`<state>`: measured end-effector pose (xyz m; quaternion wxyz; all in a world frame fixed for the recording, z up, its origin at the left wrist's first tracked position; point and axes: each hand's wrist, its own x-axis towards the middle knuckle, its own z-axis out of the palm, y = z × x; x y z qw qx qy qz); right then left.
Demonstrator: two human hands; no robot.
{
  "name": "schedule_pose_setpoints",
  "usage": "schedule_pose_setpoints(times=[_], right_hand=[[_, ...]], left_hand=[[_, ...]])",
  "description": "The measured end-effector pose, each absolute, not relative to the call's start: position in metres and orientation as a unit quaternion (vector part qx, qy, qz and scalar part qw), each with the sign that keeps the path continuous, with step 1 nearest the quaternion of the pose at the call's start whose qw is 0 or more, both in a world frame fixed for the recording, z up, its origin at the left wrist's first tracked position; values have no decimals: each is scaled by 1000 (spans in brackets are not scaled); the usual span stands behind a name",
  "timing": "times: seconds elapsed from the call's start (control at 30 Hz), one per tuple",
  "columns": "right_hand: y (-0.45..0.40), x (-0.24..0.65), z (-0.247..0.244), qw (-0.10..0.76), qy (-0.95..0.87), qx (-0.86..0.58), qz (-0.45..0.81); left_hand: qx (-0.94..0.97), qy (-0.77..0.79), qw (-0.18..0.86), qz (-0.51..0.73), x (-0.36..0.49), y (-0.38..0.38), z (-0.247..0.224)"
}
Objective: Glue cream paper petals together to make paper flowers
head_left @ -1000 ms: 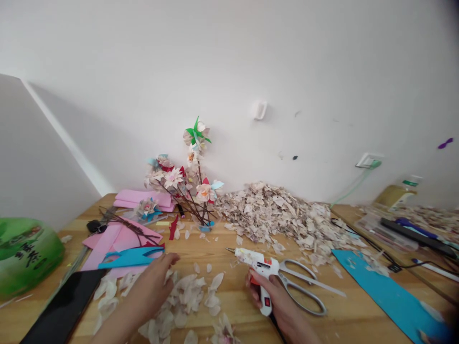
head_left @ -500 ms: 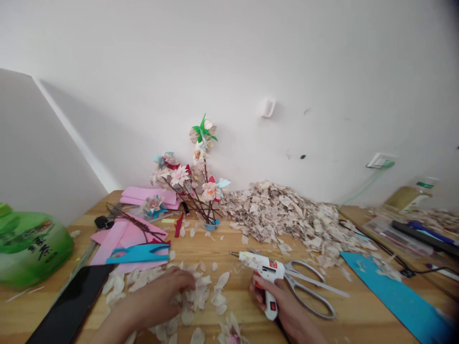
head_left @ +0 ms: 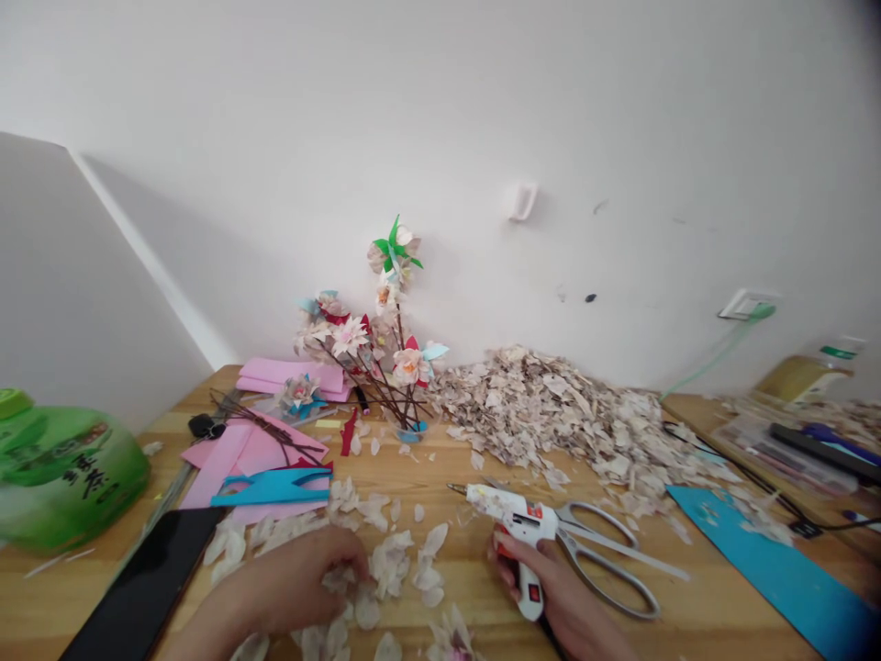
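Note:
My left hand (head_left: 323, 574) is bent down over pale dried petals (head_left: 391, 562) at the front of the wooden table. Its fingertips touch the petals, and whatever they pinch is too small to make out. My right hand (head_left: 533, 574) is wrapped round the handle of a white glue gun (head_left: 513, 511), whose nozzle points left. Grey-handled scissors (head_left: 609, 565) lie just right of the gun. A pale flower with a pink centre (head_left: 454, 638) rests at the bottom edge. Behind, paper-petal flowers (head_left: 411, 365) on brown twigs stand in a small clear cup (head_left: 411, 433).
A big heap of petals (head_left: 543, 404) lies by the wall. Pink sheets (head_left: 220, 459), a blue cut strip (head_left: 272, 487), a black phone (head_left: 141, 583) and a green bottle (head_left: 69, 477) are at left. At right are a blue sheet (head_left: 771, 560) and cables.
My left hand has curled its fingers further down into the petals. The whole view has shifted slightly, and the glue gun is still in my right hand.

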<state>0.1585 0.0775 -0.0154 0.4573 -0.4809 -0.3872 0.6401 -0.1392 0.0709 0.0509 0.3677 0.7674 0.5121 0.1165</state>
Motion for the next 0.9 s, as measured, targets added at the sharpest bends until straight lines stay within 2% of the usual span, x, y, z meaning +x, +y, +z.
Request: schedule_pose_setpoints(times=[0.23, 0.43, 0.67, 0.9], right_hand=[[76, 157, -14, 446, -391, -490, 639], [75, 156, -13, 458, -380, -498, 632], [77, 157, -17, 424, -417, -500, 630], [74, 158, -14, 416, -470, -543, 558]], left_hand=[[751, 569, 249, 222, -129, 91, 32], [736, 586, 227, 252, -122, 112, 1], [698, 587, 263, 314, -123, 118, -9], [606, 550, 376, 435, -113, 112, 13]])
